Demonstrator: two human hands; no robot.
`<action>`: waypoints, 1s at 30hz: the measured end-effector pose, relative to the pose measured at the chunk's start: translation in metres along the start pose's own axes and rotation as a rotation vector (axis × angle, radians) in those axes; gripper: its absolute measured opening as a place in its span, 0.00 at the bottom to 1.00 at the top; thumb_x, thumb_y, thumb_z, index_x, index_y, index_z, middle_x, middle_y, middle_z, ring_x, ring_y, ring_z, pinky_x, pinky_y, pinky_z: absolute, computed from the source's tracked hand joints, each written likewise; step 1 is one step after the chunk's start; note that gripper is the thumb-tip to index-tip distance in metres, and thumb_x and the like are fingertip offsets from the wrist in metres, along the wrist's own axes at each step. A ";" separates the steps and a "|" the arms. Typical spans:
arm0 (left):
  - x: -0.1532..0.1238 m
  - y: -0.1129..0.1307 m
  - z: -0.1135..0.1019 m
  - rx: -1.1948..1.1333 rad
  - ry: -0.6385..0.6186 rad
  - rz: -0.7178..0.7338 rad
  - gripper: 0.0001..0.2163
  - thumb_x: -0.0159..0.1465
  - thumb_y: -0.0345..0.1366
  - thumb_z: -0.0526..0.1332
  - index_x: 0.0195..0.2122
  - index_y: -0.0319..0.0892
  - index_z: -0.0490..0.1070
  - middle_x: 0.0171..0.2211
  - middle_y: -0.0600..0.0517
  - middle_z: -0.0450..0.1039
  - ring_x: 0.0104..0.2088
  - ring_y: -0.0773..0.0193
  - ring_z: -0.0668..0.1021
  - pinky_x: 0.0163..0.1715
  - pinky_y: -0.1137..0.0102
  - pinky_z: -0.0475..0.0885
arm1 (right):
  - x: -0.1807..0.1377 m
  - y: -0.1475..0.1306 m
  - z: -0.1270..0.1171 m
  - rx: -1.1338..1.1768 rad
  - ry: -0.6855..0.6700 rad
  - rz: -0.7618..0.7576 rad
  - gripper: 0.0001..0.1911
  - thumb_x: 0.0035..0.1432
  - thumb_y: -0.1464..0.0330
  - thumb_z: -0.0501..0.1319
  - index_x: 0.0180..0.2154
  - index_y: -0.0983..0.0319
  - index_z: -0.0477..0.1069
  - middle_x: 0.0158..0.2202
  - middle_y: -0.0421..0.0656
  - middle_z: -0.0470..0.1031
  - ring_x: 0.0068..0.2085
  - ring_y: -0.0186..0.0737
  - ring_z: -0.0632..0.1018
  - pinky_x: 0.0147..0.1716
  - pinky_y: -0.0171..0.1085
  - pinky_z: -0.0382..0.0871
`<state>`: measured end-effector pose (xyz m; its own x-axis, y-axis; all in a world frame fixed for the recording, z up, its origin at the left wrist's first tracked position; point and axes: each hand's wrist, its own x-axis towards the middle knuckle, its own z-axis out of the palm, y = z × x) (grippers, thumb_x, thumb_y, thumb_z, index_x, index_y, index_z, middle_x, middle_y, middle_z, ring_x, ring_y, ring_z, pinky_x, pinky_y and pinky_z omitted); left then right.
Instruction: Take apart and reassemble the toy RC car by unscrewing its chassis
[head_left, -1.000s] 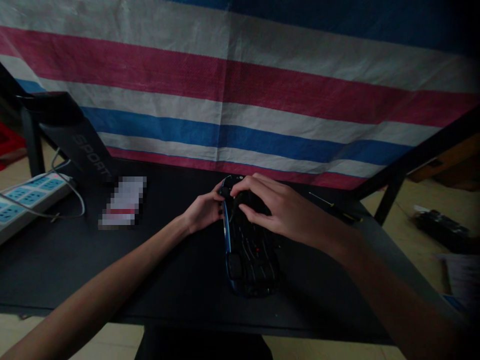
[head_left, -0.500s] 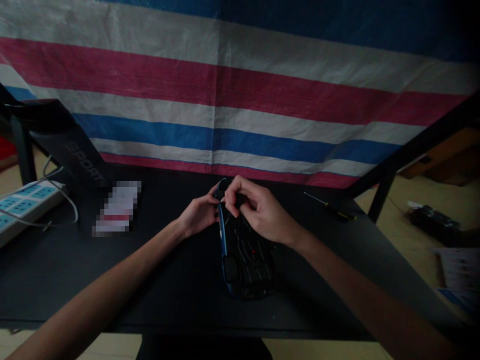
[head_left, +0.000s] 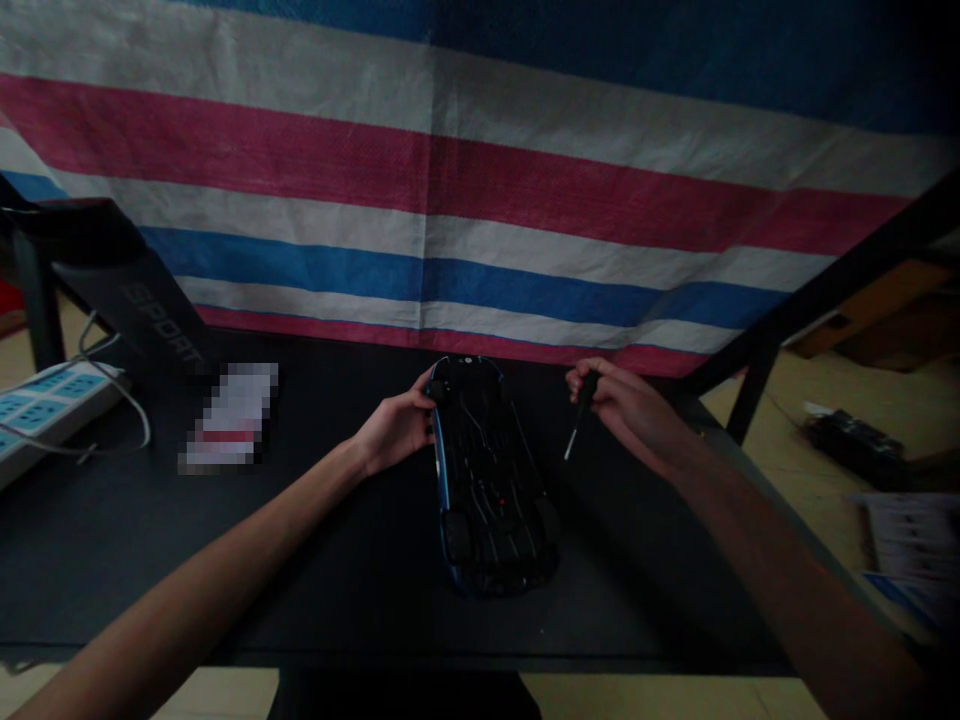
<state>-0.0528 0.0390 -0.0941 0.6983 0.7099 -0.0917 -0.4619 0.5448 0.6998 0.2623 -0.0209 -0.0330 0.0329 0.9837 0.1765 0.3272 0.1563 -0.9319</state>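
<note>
An upside-down toy car (head_left: 491, 470) lies on the black table, its dark underside facing up and a blue body edge showing along the left. My left hand (head_left: 394, 432) grips its far left side near a wheel, with the fingertips partly hidden by the car. To the right, apart from the car, my right hand (head_left: 622, 400) is closed around the dark handle of a screwdriver (head_left: 574, 430). The metal shaft points down and a little left, above the table. Behind the right wrist, a small yellow spot shows on the table.
At the left are a power strip (head_left: 52, 410) with a cable, a blurred-out pale item (head_left: 232, 415) and a dark "SPORT" bag or box (head_left: 142, 290). A striped tarp (head_left: 420, 190) hangs behind the table (head_left: 322, 590). Dark items (head_left: 855, 445) lie on the floor at right.
My right hand has moved right, off the car's underside, and a screwdriver now shows in it. The screwdriver lying on the table at right is now mostly hidden. My left hand stays on the car.
</note>
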 end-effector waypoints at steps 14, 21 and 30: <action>0.000 0.003 0.003 0.004 0.009 -0.008 0.23 0.61 0.30 0.61 0.58 0.51 0.71 0.37 0.54 0.73 0.33 0.64 0.75 0.36 0.68 0.71 | -0.027 0.079 0.016 -0.548 0.048 -0.132 0.15 0.58 0.70 0.59 0.48 0.58 0.71 0.48 0.47 0.71 0.50 0.51 0.75 0.56 0.56 0.69; 0.000 0.003 0.005 -0.002 -0.006 -0.006 0.20 0.61 0.30 0.61 0.56 0.49 0.73 0.37 0.53 0.73 0.34 0.63 0.74 0.36 0.68 0.71 | -0.031 0.064 0.029 -0.748 0.074 -0.158 0.15 0.63 0.67 0.57 0.51 0.59 0.71 0.51 0.51 0.71 0.53 0.57 0.72 0.57 0.61 0.68; -0.002 0.004 0.004 -0.015 -0.005 0.004 0.23 0.63 0.30 0.60 0.60 0.49 0.73 0.34 0.53 0.76 0.32 0.62 0.75 0.38 0.67 0.72 | 0.015 -0.053 0.122 -0.907 -0.044 -0.092 0.34 0.70 0.44 0.51 0.63 0.62 0.66 0.64 0.59 0.67 0.64 0.65 0.68 0.52 0.61 0.73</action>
<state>-0.0538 0.0377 -0.0882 0.6989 0.7101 -0.0851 -0.4729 0.5482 0.6898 0.1304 -0.0039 -0.0194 -0.0600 0.9762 0.2083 0.9443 0.1231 -0.3053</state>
